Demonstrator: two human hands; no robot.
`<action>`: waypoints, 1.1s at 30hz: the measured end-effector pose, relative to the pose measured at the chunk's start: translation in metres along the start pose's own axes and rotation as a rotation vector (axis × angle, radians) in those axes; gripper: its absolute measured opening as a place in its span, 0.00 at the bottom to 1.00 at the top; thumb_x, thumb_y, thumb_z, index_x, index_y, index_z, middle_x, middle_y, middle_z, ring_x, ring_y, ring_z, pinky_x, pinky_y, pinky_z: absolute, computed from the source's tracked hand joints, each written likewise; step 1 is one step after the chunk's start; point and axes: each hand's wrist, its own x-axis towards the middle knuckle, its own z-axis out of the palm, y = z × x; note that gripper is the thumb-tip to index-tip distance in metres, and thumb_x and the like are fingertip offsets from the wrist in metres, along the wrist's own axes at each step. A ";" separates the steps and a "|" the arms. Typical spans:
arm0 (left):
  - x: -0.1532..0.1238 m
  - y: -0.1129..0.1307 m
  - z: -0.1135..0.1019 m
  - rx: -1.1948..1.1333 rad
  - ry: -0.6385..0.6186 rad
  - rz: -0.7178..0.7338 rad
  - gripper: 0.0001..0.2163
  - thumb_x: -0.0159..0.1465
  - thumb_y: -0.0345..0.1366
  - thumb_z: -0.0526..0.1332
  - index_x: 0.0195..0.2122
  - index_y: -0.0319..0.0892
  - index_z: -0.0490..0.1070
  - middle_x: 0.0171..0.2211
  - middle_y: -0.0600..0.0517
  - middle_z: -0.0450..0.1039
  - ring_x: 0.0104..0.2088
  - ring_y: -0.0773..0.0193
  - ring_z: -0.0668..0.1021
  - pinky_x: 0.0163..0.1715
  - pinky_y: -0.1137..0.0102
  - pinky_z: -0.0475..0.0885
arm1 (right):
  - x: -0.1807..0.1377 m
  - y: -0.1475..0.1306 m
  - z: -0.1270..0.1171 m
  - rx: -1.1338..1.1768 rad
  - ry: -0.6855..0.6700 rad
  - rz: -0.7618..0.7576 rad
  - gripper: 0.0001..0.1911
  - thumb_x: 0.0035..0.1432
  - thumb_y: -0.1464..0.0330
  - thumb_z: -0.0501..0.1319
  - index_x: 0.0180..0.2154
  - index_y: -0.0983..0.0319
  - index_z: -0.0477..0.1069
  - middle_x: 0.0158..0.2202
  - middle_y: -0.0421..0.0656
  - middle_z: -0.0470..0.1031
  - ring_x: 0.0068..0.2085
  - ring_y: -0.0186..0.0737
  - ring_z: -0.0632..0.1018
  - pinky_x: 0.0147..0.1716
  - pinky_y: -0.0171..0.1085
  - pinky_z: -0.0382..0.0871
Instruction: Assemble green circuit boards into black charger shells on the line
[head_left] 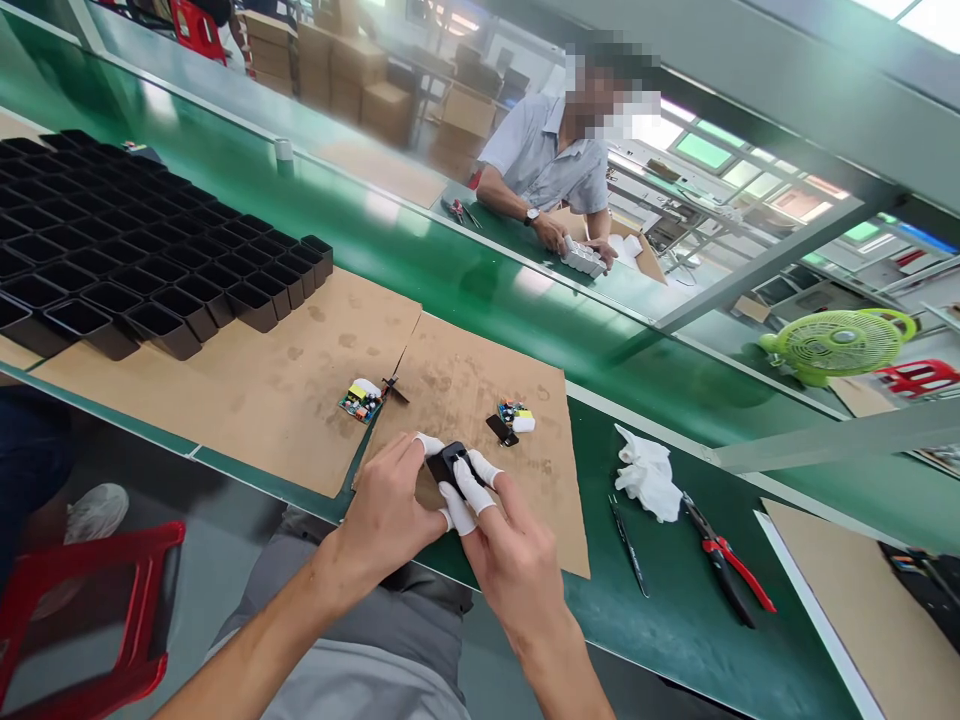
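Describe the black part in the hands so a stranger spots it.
Find the brown cardboard on the green bench, then the left hand and right hand at its near edge. Between their white-covered fingertips is the black part. No other black piece is held; black containers stand in rows at left.

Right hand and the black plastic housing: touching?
Touching. Head view shows the right hand with its white-covered fingertips against the black plastic housing.
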 end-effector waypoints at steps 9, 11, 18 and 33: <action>-0.002 -0.003 0.004 0.072 -0.025 -0.043 0.16 0.52 0.24 0.66 0.36 0.50 0.66 0.35 0.51 0.77 0.37 0.50 0.80 0.34 0.61 0.73 | -0.004 -0.002 0.018 0.165 0.025 0.138 0.22 0.76 0.73 0.65 0.66 0.54 0.78 0.53 0.51 0.84 0.53 0.51 0.89 0.48 0.43 0.89; -0.002 -0.002 0.004 0.071 -0.020 -0.035 0.16 0.51 0.24 0.66 0.36 0.50 0.66 0.35 0.51 0.77 0.37 0.50 0.80 0.34 0.60 0.73 | -0.002 -0.003 0.016 0.179 0.031 0.160 0.18 0.75 0.73 0.66 0.62 0.54 0.80 0.47 0.48 0.84 0.47 0.49 0.90 0.44 0.42 0.89; -0.007 -0.001 0.001 0.038 -0.012 -0.031 0.18 0.52 0.23 0.66 0.41 0.49 0.69 0.40 0.48 0.79 0.45 0.46 0.81 0.42 0.57 0.77 | 0.001 -0.011 0.012 0.193 0.029 0.139 0.21 0.75 0.74 0.65 0.65 0.54 0.78 0.54 0.51 0.84 0.54 0.50 0.89 0.48 0.41 0.88; -0.018 -0.020 -0.015 -0.312 0.058 -0.166 0.22 0.69 0.37 0.67 0.63 0.47 0.70 0.51 0.46 0.83 0.45 0.56 0.82 0.51 0.60 0.78 | -0.003 0.003 -0.002 0.315 0.195 0.302 0.17 0.70 0.75 0.71 0.55 0.52 0.86 0.48 0.47 0.87 0.49 0.46 0.89 0.50 0.41 0.87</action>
